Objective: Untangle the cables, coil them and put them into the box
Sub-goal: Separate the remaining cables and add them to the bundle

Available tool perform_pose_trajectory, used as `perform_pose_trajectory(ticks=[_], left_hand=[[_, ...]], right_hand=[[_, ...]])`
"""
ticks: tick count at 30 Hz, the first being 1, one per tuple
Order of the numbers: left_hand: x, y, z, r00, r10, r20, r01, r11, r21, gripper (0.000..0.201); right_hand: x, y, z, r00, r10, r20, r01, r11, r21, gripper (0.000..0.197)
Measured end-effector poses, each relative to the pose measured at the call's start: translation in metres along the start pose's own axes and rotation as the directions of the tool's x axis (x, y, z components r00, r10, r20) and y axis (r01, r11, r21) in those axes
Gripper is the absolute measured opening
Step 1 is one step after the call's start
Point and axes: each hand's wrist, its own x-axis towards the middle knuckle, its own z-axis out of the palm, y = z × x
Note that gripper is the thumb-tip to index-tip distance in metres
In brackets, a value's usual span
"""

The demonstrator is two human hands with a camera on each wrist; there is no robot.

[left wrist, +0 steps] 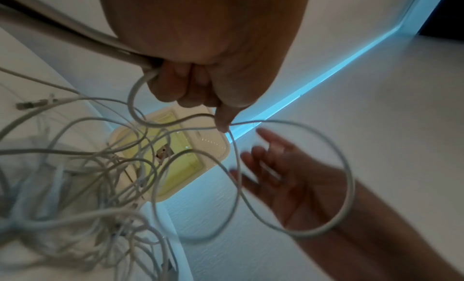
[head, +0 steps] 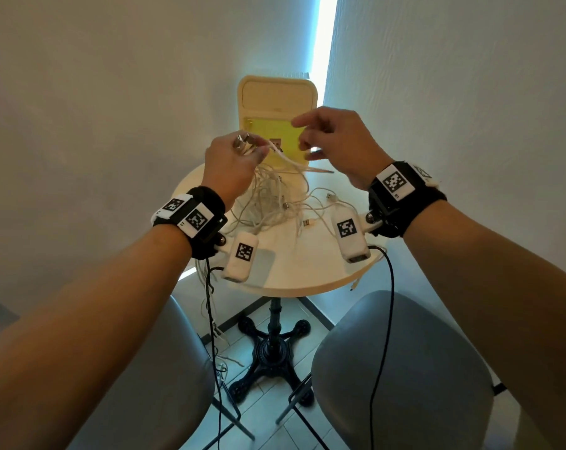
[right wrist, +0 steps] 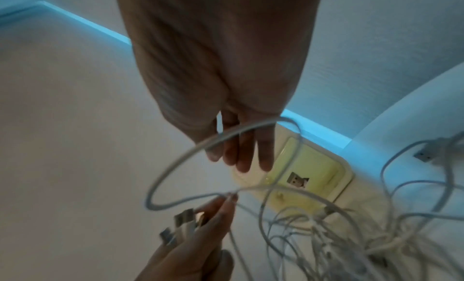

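Note:
My left hand [head: 252, 147] is raised over the table, gripping several metal USB plugs [right wrist: 183, 218] and pinching a white cable [head: 285, 159]. That cable forms a wide loop [left wrist: 350, 186] which passes round my right hand [head: 307, 138]. In the right wrist view the right hand's fingers [right wrist: 241, 156] are straight and the loop [right wrist: 175, 166] lies across them without being gripped. Below both hands a tangle of white cables [head: 275, 203] lies on the round table [head: 307, 264]. The cream box [head: 262, 131] with a yellow inside stands behind, its lid [head: 276, 92] upright.
A loose USB plug [head: 332, 197] lies on the table right of the tangle. Some cables hang over the table's left edge [head: 207, 287] toward the floor. Two grey chair seats [head: 405, 368] flank the black table base [head: 275, 345]. Walls close in behind the box.

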Motion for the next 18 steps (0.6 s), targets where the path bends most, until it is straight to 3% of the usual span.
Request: perform_pose_trajectory(ticks=[2,3,4,6,8,10,15,18], left_hand=[[0.003,-0.003,-0.005,0.999,-0.009,-0.038,0.009,1.0,0.016,0.005],[0.003,-0.005,-0.008,0.998,-0.006,-0.055,0.008,1.0,0.03,0.005],[0.003,-0.006,-0.009,0.997,-0.002,-0.073,0.005,0.999,0.038,0.006],[0.004,-0.011,-0.012,0.995,-0.009,-0.098,0.013,0.999,0.039,0.007],[0.004,-0.013,-0.012,0.995,-0.011,-0.103,0.014,0.999,0.033,0.006],[0.003,-0.014,-0.012,0.995,-0.018,-0.094,0.02,1.0,0.022,0.005],[0.002,-0.015,-0.012,0.996,-0.026,-0.084,0.027,1.0,0.011,0.007],[0.0,-0.016,-0.015,0.996,-0.021,-0.087,0.02,1.0,-0.006,0.006]], right_hand=[[-0.002,0.018,-0.015,0.996,0.024,-0.084,-0.045,0.967,-0.252,0.025],[-0.004,0.025,-0.023,0.995,0.085,-0.048,-0.097,0.907,-0.409,0.033],[-0.01,0.031,-0.029,0.976,0.218,0.019,-0.171,0.812,-0.559,0.057],[-0.022,0.046,-0.038,0.83,0.546,0.113,-0.24,0.533,-0.812,0.112],[-0.034,0.059,-0.04,0.721,0.679,0.138,-0.152,0.349,-0.925,0.132],[-0.04,0.07,-0.038,0.72,0.678,0.144,-0.113,0.319,-0.941,0.121],[-0.039,0.077,-0.026,0.815,0.552,0.176,-0.1,0.433,-0.896,0.06],[-0.035,0.084,-0.02,0.86,0.484,0.162,-0.101,0.472,-0.876,0.046]])
